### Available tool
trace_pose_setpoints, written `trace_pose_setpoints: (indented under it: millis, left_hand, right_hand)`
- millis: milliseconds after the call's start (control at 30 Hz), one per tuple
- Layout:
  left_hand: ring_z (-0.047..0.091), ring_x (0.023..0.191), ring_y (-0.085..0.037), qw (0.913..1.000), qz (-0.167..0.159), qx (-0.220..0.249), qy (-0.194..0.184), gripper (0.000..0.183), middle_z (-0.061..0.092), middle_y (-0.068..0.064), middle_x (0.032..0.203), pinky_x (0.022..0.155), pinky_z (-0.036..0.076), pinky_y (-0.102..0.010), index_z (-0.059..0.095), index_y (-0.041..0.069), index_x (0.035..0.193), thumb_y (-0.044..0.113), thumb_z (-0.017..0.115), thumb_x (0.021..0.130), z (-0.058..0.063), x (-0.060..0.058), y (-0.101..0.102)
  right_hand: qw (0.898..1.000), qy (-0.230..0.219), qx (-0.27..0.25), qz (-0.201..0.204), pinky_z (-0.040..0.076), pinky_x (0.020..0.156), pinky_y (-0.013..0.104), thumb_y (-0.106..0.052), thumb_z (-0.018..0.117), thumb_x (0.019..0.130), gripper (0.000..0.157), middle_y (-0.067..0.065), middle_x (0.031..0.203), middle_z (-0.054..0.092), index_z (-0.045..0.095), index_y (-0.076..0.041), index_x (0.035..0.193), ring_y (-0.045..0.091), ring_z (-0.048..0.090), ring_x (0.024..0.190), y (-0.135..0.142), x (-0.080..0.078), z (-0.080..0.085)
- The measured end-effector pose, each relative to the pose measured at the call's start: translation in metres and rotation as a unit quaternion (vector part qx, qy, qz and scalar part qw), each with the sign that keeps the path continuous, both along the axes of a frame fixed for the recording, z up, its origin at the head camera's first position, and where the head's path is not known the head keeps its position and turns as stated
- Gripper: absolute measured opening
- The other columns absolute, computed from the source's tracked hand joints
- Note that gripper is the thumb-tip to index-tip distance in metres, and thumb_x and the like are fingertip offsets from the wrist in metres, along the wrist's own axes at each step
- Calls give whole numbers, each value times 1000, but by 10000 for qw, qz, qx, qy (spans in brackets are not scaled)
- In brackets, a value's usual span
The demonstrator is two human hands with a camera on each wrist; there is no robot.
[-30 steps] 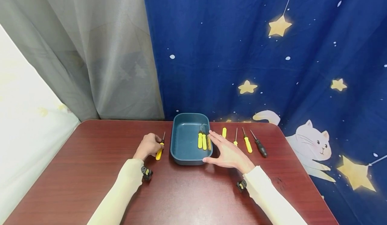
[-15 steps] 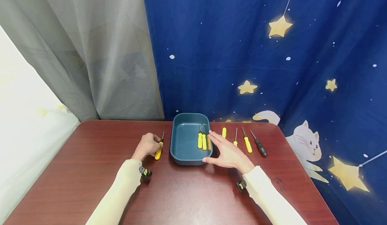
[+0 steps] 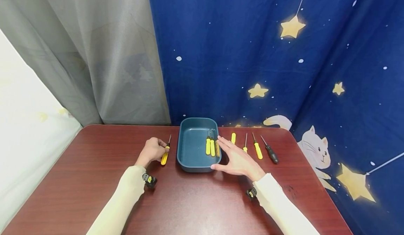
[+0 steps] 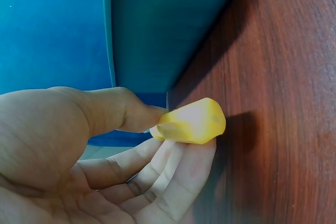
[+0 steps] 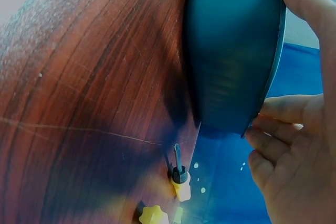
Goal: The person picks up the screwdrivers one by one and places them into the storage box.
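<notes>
Dark teal box [image 3: 194,169], centre stage at the far side of the bench [image 3: 183,200], and inside it two yellow-handled screwdrivers [image 3: 212,148] lie side by side near the right wall, shafts pointing to the far end! Beside them on that wall shows a duller yellow patch, and whether it's a reflection or another handle, I can't tell.

Over to the left hand [image 3: 153,150]: thumb and fingers pinch the yellow handle of a screwdriver [image 3: 164,158], just left of the box, shaft pointing away from the person.

And the right hand [image 3: 236,160]! Spread wide, thumb at the near corner, fingertips further along, it touches the rim on the box's right side. Beyond it, a yellow handle [image 3: 233,137], two more yellow screwdrivers [image 3: 257,150] and a black-handled one [image 3: 271,154] line up on the bench.
</notes>
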State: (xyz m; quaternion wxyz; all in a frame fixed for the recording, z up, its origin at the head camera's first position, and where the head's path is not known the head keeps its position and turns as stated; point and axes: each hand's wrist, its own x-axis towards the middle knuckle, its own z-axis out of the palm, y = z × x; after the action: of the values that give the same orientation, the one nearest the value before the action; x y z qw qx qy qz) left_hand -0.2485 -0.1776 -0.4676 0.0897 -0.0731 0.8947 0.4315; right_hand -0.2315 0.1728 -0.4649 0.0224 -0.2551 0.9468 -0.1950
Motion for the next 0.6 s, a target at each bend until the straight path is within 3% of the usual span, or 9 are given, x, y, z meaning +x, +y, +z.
trace_pose_setpoints:
  millis: [233, 600]
  left_hand:
    - [73, 67, -19, 9996, -14, 86, 251, 24, 72, -26, 100, 60, 63, -35, 69, -11, 109, 6, 71, 93, 6, 2, 0]
    - [73, 72, -20, 9995, 88, 67, 308, 25, 73, -25, 105, 63, 64, -34, 69, -7, 112, 10, 70, 95, 15, 1, 1]
  right_hand:
    - [10000, 58, -19, 20, 42, 118, 50, -82, 65, 77, 110, -5, 170, 27, 30, -24, 163, 21, 33, 155, 0, 0, -1]
    - [10000, 64, -33, 23, 41, 119, 51, -81, 67, 77, 111, -4, 170, 28, 33, -19, 162, 22, 34, 155, 0, 0, -1]
